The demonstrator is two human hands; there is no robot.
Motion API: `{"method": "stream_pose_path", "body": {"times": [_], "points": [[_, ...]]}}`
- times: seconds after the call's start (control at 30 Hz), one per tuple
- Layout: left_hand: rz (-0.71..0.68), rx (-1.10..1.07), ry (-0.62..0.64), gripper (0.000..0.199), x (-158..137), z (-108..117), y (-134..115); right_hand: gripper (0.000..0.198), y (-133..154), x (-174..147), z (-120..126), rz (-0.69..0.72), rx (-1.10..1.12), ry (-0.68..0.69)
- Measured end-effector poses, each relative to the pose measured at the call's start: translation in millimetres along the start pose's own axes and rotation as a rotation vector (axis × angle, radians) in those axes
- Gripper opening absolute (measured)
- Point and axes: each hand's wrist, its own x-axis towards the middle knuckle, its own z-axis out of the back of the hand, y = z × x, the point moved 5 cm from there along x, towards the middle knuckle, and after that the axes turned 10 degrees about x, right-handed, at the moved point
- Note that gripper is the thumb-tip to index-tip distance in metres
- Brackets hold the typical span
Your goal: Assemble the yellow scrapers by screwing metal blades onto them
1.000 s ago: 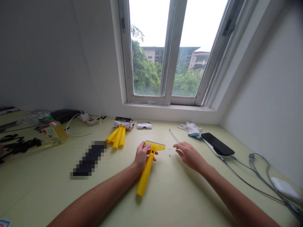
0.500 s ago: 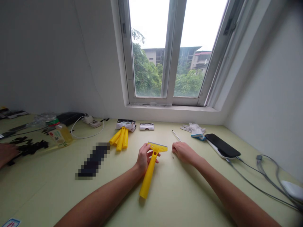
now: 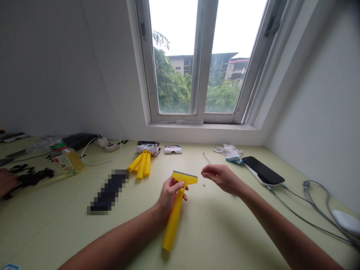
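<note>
My left hand (image 3: 169, 195) is closed around the neck of a yellow scraper (image 3: 174, 217), thumb across it. The scraper's wide head with a thin blade edge points away from me, and its long handle slopes down toward me. My right hand (image 3: 221, 177) is raised just right of the scraper head, thumb and fingers pinched together; whatever is between them is too small to make out. On the table below the right fingertips lies a small screw (image 3: 204, 185). A thin metal rod, like a screwdriver shaft (image 3: 207, 158), shows behind the right hand, its near end hidden.
More yellow scrapers (image 3: 143, 165) lie by dark packaging at the back, beside a white card piece (image 3: 173, 149). White gloves (image 3: 229, 152), a black phone (image 3: 263, 170) and grey cables sit right. A bottle (image 3: 67, 161) and another person's hand (image 3: 8, 182) are left.
My right hand has lifted off the table from beside the rod, fingers pinched. My left thumb has come over the scraper's neck, and the handle has shifted slightly toward me.
</note>
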Motion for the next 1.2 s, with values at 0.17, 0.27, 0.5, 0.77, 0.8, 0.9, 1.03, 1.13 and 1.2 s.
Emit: {"method": "stream_pose_path", "body": {"times": [0.17, 0.27, 0.5, 0.77, 0.8, 0.9, 1.03, 1.13, 1.2], "points": [[-0.009, 0.150, 0.138, 0.036, 1, -12, -22, 0.023, 21, -3, 12, 0.019, 0.223, -0.019], [-0.048, 0.344, 0.257, 0.040, 2, -17, -35, 0.024, 29, -5, 23, 0.026, 0.325, -0.071], [-0.244, 0.824, 0.105, 0.052, -11, -15, -50, 0.021, 49, -10, 25, 0.047, 0.286, -0.072], [-0.221, 0.868, 0.142, 0.081, -23, -29, -39, 0.010, 64, -11, 1, 0.204, 0.037, -0.105], [-0.219, 0.870, 0.143, 0.079, -24, -29, -38, 0.011, 64, -11, -1, 0.204, 0.033, -0.112], [-0.222, 0.867, 0.127, 0.077, -27, -30, -38, 0.012, 63, -11, -5, 0.197, 0.018, -0.125], [-0.217, 0.829, 0.112, 0.076, -29, -29, -37, 0.013, 61, -10, -7, 0.164, 0.043, -0.133], [-0.215, 0.790, 0.094, 0.067, -28, -28, -38, 0.013, 55, -8, -10, 0.109, 0.105, -0.124], [-0.221, 0.777, 0.087, 0.060, -28, -28, -39, 0.012, 51, -6, -13, 0.074, 0.166, -0.119]]}}
